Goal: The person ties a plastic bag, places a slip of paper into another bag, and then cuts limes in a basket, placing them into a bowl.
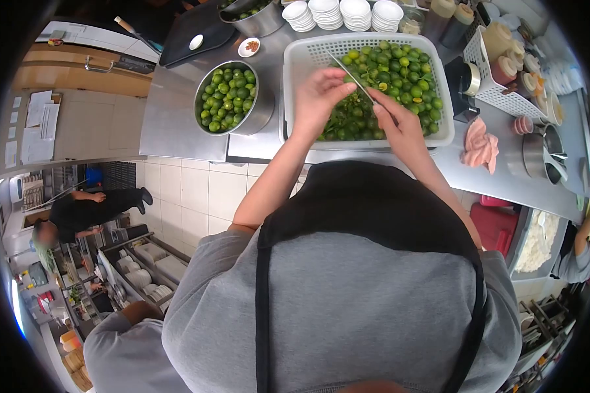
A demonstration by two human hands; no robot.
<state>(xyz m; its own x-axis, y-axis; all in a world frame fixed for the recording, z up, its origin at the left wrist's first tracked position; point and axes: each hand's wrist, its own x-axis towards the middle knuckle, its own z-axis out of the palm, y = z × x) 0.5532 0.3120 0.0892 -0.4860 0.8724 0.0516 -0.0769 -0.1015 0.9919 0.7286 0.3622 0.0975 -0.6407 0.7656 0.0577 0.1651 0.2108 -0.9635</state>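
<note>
The left hand (316, 95) draws its fingers together just above the small green limes (400, 72) in the white basket (308, 52); what they pinch I cannot tell. The right hand (400, 124) is closed around a thin knife (351, 75). The limes look light, firm and smooth, so they probably roll; pinch one across its middle.

Four stacks of small round white dishes (344, 13) stand at the far edge of the steel counter (177, 124). A crumpled pink cloth (480, 145) lies near a white slotted plastic basket (498, 98) holding capped sauce bottles. A tiny white dish of red bits (249, 46) sits beside a black tray (190, 33).
</note>
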